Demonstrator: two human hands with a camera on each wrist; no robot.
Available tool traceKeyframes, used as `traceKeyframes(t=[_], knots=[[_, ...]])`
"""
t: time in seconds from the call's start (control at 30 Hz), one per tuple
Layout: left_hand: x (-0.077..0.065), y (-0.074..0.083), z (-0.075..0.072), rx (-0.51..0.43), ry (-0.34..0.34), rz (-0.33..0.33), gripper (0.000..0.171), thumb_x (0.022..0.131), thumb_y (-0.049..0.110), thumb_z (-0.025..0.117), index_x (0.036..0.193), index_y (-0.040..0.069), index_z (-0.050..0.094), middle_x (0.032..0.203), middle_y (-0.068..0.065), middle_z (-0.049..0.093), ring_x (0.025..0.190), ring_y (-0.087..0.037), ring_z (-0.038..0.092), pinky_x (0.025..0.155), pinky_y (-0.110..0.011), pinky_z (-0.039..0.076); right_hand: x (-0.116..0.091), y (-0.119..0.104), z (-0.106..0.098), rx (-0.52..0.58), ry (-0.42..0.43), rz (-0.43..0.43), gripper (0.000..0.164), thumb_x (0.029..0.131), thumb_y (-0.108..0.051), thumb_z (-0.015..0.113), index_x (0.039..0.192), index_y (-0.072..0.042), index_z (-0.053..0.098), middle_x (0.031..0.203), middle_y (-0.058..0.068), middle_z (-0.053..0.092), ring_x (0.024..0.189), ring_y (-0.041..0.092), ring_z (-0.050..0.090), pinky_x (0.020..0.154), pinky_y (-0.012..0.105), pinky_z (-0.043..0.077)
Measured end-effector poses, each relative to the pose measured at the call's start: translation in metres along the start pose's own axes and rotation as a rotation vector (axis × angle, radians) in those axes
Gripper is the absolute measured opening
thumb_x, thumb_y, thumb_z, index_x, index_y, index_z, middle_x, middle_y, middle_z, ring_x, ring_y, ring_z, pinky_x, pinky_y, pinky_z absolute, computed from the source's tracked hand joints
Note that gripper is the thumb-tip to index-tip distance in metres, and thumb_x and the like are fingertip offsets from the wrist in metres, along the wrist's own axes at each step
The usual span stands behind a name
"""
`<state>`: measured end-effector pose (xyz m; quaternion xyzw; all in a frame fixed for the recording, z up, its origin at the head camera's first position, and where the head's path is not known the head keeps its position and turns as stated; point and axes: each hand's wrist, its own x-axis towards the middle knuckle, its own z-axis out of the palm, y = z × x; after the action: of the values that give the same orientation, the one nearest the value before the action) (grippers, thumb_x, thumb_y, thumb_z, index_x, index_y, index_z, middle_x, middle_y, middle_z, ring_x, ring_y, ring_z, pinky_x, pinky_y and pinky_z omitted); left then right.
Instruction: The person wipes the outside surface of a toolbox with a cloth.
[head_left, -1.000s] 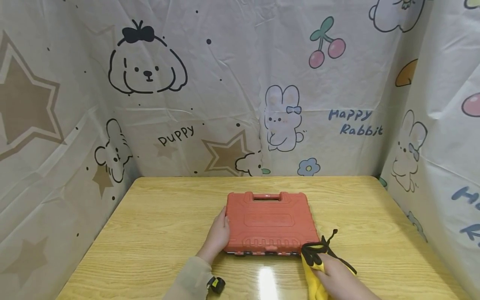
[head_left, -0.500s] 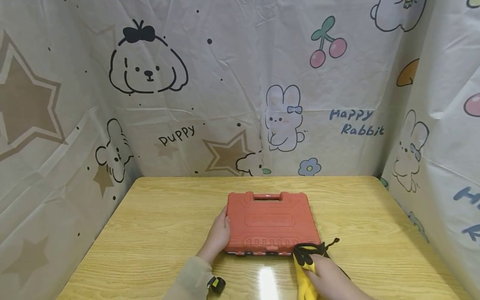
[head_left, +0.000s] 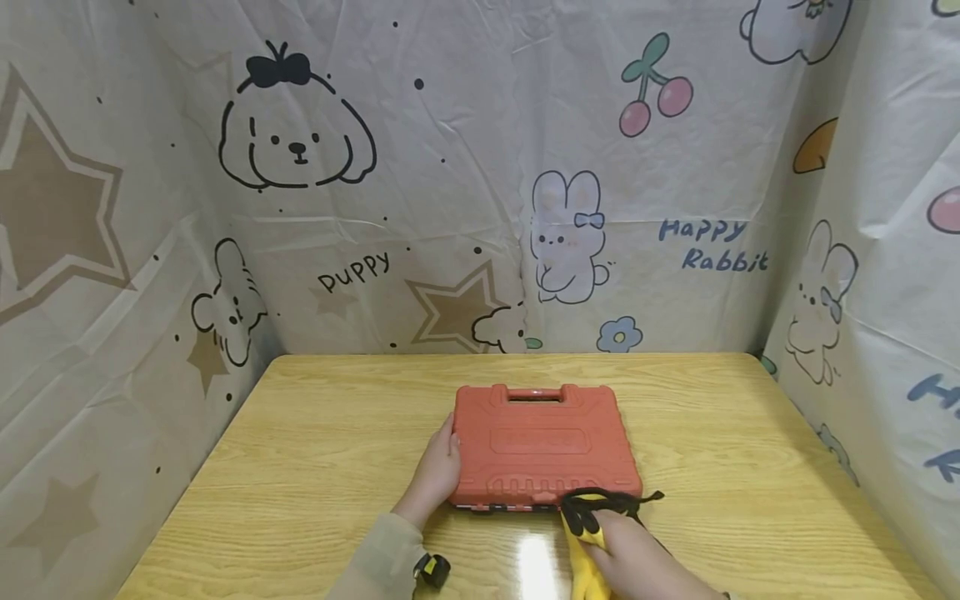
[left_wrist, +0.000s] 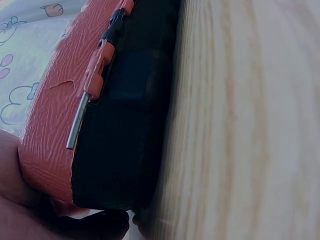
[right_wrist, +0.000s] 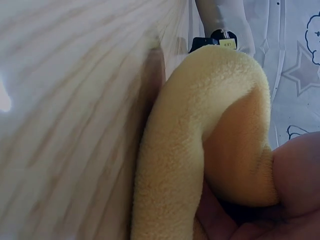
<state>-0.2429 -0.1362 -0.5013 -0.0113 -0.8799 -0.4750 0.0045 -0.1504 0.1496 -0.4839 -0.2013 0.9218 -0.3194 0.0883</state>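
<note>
A red plastic tool case (head_left: 540, 454) with a black lower half lies flat on the table, its carrying handle at the far side. My left hand (head_left: 437, 467) holds the case by its left side; in the left wrist view its fingers (left_wrist: 100, 225) wrap the corner and reach down by the dark base. My right hand (head_left: 618, 546) grips a bunched yellow plush cloth (head_left: 583, 567) with black trim and a black cord, right at the case's front edge. Seen from the right wrist, the cloth (right_wrist: 172, 165) folds over close to the tabletop.
The wood-grain table (head_left: 322, 433) is bordered at the back and sides by a white curtain (head_left: 450, 125) printed with cartoons. A small black device (head_left: 432, 570) sits at the left sleeve's cuff.
My right hand has slid leftward with the cloth along the case's front edge, uncovering its front right corner. The left hand and case have stayed in place.
</note>
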Motion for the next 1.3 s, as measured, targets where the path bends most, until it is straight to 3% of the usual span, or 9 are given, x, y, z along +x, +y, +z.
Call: traceKeyframes(t=[0.13,0.33,0.53,0.77,1.3], knots=[[0.0,-0.001,0.0,0.006,0.003,0.004,0.05,0.111,0.007,0.031,0.157,-0.013,0.026,0.157,-0.037,0.035,0.148,-0.05,0.033,0.123,-0.062,0.028,0.004,-0.004,0.005,0.011,-0.022,-0.03,0.029,0.095,-0.014,0.071,0.119,0.003,0.07,0.117,0.016,0.074,0.114,0.038,0.068,0.095,0.057,0.056],[0.0,-0.002,0.0,0.012,0.005,0.012,0.05,0.11,0.006,0.031,0.156,-0.013,0.027,0.156,-0.037,0.036,0.148,-0.05,0.034,0.122,-0.062,0.029,0.013,-0.014,0.012,-0.051,-0.017,-0.134,0.019,0.096,-0.016,0.071,0.112,-0.006,0.074,0.108,0.002,0.075,0.106,0.017,0.068,0.088,0.042,0.059],[0.0,0.0,-0.001,0.001,-0.004,0.004,0.05,0.111,0.007,0.031,0.157,-0.011,0.026,0.159,-0.035,0.034,0.149,-0.049,0.032,0.123,-0.062,0.028,0.025,-0.029,0.018,0.003,-0.083,-0.16,0.006,0.099,-0.018,0.067,0.099,-0.015,0.072,0.094,-0.009,0.07,0.09,0.002,0.059,0.078,0.031,0.054],[-0.001,0.0,0.0,-0.001,-0.005,0.004,0.05,0.111,0.008,0.032,0.158,-0.011,0.026,0.159,-0.035,0.034,0.149,-0.05,0.032,0.123,-0.062,0.028,0.036,-0.042,0.028,0.009,-0.128,-0.197,0.018,0.102,-0.022,0.064,0.084,-0.021,0.064,0.084,-0.014,0.064,0.082,0.0,0.055,0.073,0.026,0.05],[-0.001,0.001,-0.002,0.016,-0.008,0.014,0.05,0.111,0.008,0.032,0.157,-0.011,0.026,0.158,-0.035,0.035,0.149,-0.049,0.033,0.122,-0.062,0.029,0.055,-0.064,0.044,-0.035,-0.178,-0.201,0.015,0.101,-0.018,0.062,0.087,-0.017,0.066,0.08,-0.012,0.059,0.078,-0.001,0.052,0.072,0.024,0.05]])
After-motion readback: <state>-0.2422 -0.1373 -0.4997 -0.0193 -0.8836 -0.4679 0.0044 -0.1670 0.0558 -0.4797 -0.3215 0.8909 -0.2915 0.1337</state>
